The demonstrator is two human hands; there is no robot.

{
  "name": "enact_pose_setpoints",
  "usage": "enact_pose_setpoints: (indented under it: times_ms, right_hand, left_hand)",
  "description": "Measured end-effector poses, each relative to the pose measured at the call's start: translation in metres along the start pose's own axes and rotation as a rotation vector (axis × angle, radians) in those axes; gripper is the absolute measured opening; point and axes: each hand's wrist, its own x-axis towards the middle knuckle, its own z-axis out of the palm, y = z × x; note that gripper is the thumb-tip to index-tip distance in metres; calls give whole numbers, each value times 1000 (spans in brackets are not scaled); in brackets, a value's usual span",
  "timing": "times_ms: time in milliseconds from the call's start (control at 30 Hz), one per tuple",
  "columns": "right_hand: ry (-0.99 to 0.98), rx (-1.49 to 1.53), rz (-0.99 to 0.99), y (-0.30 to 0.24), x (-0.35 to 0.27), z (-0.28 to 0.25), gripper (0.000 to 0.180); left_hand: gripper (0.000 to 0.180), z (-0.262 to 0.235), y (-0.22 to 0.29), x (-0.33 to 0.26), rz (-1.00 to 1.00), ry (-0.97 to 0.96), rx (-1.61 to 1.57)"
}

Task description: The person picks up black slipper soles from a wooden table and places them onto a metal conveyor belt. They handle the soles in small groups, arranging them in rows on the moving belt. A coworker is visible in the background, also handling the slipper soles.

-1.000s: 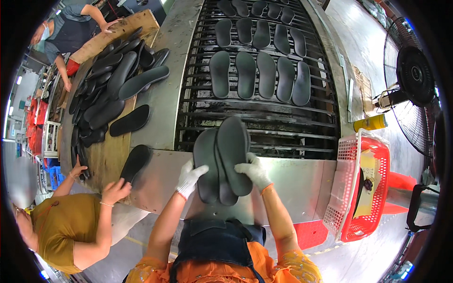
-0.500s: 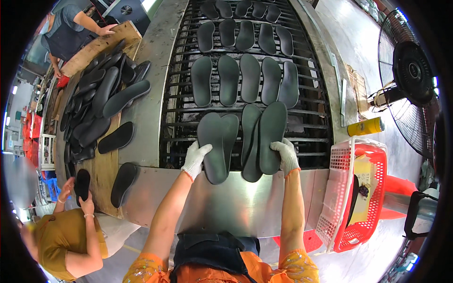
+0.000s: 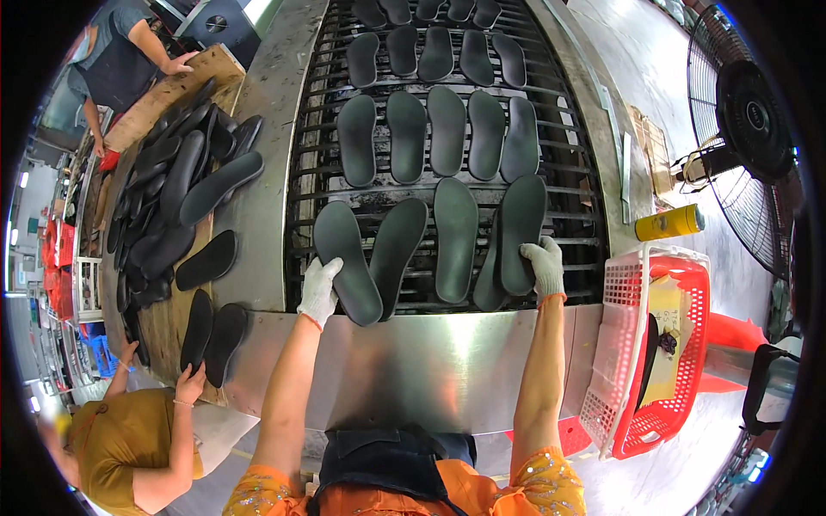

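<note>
My left hand point(image 3: 319, 288), in a white glove, grips the outer edge of a black insole point(image 3: 348, 265) at the near left of the metal bar grate. That insole tilts, its lower end touching a second insole point(image 3: 401, 249). A third insole point(image 3: 456, 241) lies by itself in the middle of the near row. At the right, my gloved right hand point(image 3: 544, 265) is closed on the edge of another insole point(image 3: 523, 225). Partly covered by it is one more insole point(image 3: 488, 279), leaning the other way.
Several rows of insoles point(image 3: 446, 129) lie farther along the grate point(image 3: 310, 189). A heap of insoles point(image 3: 176, 181) covers the wooden board at left, with two people beside it. At right are a red and white basket point(image 3: 602, 378), a yellow can point(image 3: 669, 224) and a fan point(image 3: 753, 120).
My hands have moved apart, and the overlapping insoles have fanned out across the near row. At left, the person in the brown shirt has put an insole down beside another.
</note>
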Motion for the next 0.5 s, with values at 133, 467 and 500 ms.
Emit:
enact_pose_setpoints:
  times_ms: [133, 467, 500]
  right_hand:
    - [-53, -27, -86, 10, 6, 6, 27]
    - [207, 121, -154, 29, 3, -23, 36]
    - [256, 150, -134, 30, 1, -24, 36]
  left_hand:
    - [36, 14, -5, 3, -25, 3, -7]
    - [38, 36, -31, 5, -1, -50, 11]
    - [38, 34, -31, 5, 7, -41, 11]
